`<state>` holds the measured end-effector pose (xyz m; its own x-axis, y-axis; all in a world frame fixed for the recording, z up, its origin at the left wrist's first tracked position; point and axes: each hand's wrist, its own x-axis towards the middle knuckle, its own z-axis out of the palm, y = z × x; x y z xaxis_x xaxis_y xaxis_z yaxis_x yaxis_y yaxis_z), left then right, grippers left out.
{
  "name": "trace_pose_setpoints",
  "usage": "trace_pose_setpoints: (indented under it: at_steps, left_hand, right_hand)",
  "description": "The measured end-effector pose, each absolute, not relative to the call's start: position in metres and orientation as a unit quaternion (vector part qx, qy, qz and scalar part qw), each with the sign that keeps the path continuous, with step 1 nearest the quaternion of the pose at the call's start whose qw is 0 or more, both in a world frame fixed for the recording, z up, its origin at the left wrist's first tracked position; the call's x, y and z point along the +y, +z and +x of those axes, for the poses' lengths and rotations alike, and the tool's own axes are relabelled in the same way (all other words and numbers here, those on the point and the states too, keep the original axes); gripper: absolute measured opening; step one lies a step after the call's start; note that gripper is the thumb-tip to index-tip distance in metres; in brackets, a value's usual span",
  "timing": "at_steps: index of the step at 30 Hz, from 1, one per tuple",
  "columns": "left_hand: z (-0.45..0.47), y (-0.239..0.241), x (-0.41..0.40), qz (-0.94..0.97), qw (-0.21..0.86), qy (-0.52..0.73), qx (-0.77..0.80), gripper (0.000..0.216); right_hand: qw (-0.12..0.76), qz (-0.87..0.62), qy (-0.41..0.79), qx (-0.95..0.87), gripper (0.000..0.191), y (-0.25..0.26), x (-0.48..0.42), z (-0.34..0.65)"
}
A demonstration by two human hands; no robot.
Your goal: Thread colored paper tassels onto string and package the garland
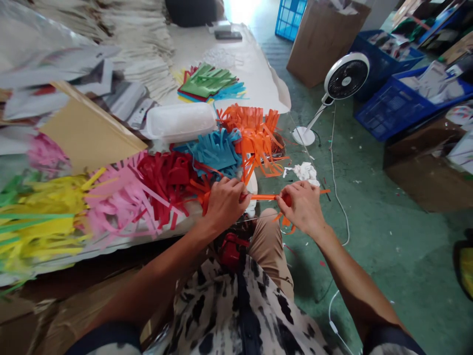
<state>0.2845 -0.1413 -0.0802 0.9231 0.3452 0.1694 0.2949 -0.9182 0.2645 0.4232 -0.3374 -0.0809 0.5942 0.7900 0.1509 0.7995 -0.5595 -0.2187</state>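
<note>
Between my two hands runs a narrow strip of orange fringed paper [264, 197], stretched level. My left hand [227, 199] is closed on one end, with orange fringe showing beside its knuckles. The other end sits in the pinched fingers of my right hand [303, 204], and a thin tip sticks out past it. Loose orange strands hang below the right hand. Just beyond my left hand lie heaps of orange fringe [253, 125], blue fringe [218, 153] and dark red fringe [166, 172]. Both palms are hidden.
Pink [118, 197] and yellow fringe [48, 207] cover the table's left part. Behind them are a white plastic tub [181, 121] and a stack of green fringed sheets [210, 80]. A white fan [347, 76] stands on the floor, its cable running right of me, near blue crates [410, 101].
</note>
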Motion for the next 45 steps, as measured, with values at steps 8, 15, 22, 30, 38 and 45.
trace_pose_setpoints:
  at_steps: [8,15,22,30,38,45]
  left_hand:
    - [0.287,-0.087,-0.15,0.984,0.091,0.14,-0.064,0.02]
    - [0.257,-0.087,-0.121,0.985,0.057,0.156,-0.047,0.02]
    - [0.265,-0.077,-0.128,0.989,0.029,0.139,-0.051,0.024]
    - [0.259,-0.07,-0.108,0.982,0.044,0.184,0.017,0.019]
    - [0.297,-0.08,-0.146,0.975,0.17,0.129,-0.059,0.015]
    - [0.304,-0.092,-0.148,0.97,0.209,0.121,-0.008,0.013]
  right_hand:
    - [0.124,-0.805,-0.122,-0.567,0.022,-0.088,-0.336,0.398]
    - [0.144,-0.821,-0.125,-0.539,0.029,-0.093,-0.386,0.429]
    - [0.168,-0.821,-0.137,-0.528,0.022,-0.078,-0.367,0.413]
    - [0.15,-0.814,-0.089,-0.554,0.018,-0.093,-0.339,0.418]
    - [0.117,-0.828,-0.1,-0.539,0.02,-0.095,-0.334,0.414]
    - [0.158,-0.839,-0.051,-0.518,0.014,-0.09,-0.334,0.412]
